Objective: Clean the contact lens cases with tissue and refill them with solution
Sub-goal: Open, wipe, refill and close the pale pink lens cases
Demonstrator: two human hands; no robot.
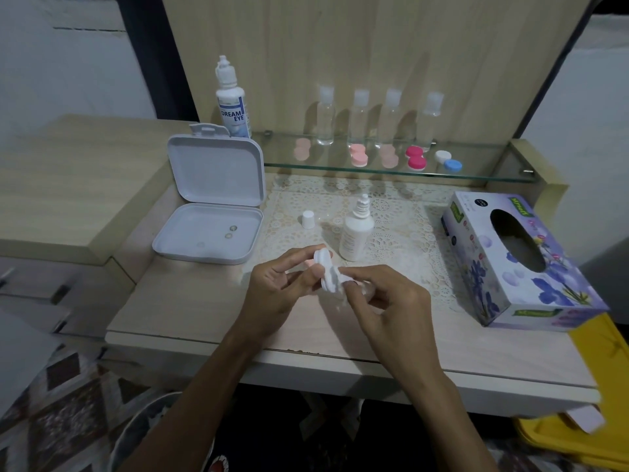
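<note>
Well to the left of the hands and further back, an open white box [207, 229] lies on the counter [190, 311] with two small round things in its tray, too small to name surely. Behind it stands a capped solution bottle [230, 100], well out of reach of either hand as they are.

The left hand [277, 289] is closed round a white contact lens case [326, 270], thumb and fingers pinching its far end and holding it tilted above the counter. By its look the case is light, stiff, smooth plastic, likely slippery when wet, so a hold on the rim or the bridge between the two cups seems best, leaving the cups free.

The right hand [391, 298] touches the case's near end, its fingers curled on a scrap of tissue [343, 296] pressed against the case. The tissue looks thin and soft and should tear easily if damp, so light twisting strokes would suit better than hard rubbing.

Just beyond the hands stands an uncapped small bottle [355, 233], its loose cap [308, 219] to its left. It looks light and easy to tip, so take it round the body.

To the right of the hands lies the tissue box [520, 264]. On the glass shelf [476, 177] behind are more cases, pink, magenta and a white-and-blue case [448, 160], before four clear bottles.
</note>
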